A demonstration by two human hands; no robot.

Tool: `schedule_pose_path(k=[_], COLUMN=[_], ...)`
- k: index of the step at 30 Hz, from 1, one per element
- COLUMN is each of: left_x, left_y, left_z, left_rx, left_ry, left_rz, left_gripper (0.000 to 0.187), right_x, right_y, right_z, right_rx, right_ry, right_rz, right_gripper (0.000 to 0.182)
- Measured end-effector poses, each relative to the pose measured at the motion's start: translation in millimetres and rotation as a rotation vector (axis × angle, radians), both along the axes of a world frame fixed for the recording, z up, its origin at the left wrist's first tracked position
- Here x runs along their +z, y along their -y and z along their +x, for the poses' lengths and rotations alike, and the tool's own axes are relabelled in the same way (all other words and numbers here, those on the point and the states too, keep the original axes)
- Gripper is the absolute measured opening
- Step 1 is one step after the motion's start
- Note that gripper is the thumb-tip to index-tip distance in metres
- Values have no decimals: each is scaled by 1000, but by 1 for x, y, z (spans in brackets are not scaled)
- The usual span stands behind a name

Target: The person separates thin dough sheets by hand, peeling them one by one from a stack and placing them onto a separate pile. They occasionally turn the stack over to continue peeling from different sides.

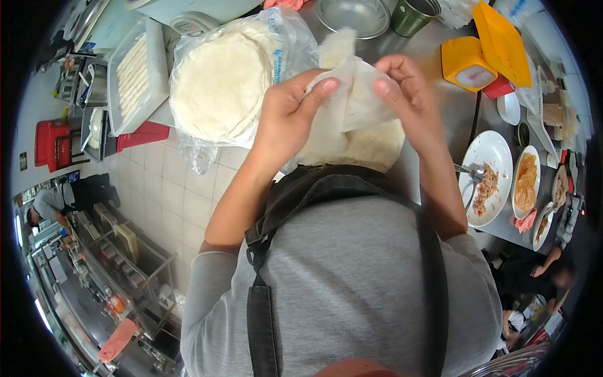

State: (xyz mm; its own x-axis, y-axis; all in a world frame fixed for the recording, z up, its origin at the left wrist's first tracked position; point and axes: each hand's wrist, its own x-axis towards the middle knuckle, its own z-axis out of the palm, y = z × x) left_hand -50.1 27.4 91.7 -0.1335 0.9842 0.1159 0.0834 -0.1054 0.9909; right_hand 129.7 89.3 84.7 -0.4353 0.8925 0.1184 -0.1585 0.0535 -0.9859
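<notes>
Both my hands hold a thin, pale spring roll wrapper (364, 94) up in front of my chest. My left hand (290, 112) pinches its left side between thumb and fingers. On the other side, my right hand (408, 94) grips the upper right part, fingers curled and thumb in front. Below the held sheet, more round wrappers (377, 143) lie at the counter's near edge. To the left is a thick stack of round wrappers (217, 81) on a clear plastic bag (295, 44). A small pale piece of wrapper (337, 47) shows just behind the held sheet.
A white tray (160, 69) of rolls stands far left. Behind my hands are a metal bowl (353, 17) and a green cup (412, 17). A yellow scale (465, 63) is at right, with a plate (483, 213) of filling and a spoon (475, 173). Other people are nearby.
</notes>
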Motion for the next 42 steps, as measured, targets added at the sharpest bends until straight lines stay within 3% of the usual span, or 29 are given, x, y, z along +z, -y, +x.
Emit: schedule_pose_path(k=[1,3,5,7,13,15,17,20,22,24,25,27,29,31,32,34,38,40,42], left_x=[2,4,5,5,3,0,5,19,22,22,20,14,19,21,20,19,18,21,26], left_y=[2,5,6,7,15,17,15,11,8,3,4,5,10,15,16,18,16,16,15], left_z=[3,5,5,0,-22,-26,-23,-23,-24,-23,-26,-35,-40,-43,-46,-46,-37,-33,-33], left_rx=[-25,-52,-65,-56,-6,-68,-128,-221,-252,-253,-252,-257,-237,-214,-217,-219,-326,-354,-348], left_ry=[-50,-99,-161,-65,204,312,258,244,282,14,12,35,126,219,306,394,310,224,132], left_rz=[5,10,-6,-34,-130,-191,-158,-129,-130,-83,-81,-275,-287,-302,-272,-243,-274,-262,-307], left_gripper=[26,26,26,25,25,32,36,44,47,41,41,34,32,30,31,31,32,32,36], right_x=[3,7,0,-6,-3,5,10,8,6,5,4,2,2,5,6,6,14,15,13], right_y=[1,2,0,-4,-13,-6,1,10,14,14,14,13,9,2,-1,-5,-1,2,1], right_z=[-5,-14,-19,-19,-3,-5,-9,-17,-23,-23,-22,-17,-6,8,16,27,2,-10,-13], right_rx=[0,-109,-129,-96,-312,-259,-206,-151,-52,-44,-37,-104,-177,-318,-320,-44,111,-5,-13], right_ry=[1,320,278,164,214,210,203,261,269,279,291,265,242,97,97,139,35,240,298], right_rz=[0,290,271,202,237,180,128,272,541,583,623,564,501,162,161,-6,164,407,283], right_gripper=[24,39,44,38,19,15,12,10,10,10,11,10,10,9,9,13,26,37,37])
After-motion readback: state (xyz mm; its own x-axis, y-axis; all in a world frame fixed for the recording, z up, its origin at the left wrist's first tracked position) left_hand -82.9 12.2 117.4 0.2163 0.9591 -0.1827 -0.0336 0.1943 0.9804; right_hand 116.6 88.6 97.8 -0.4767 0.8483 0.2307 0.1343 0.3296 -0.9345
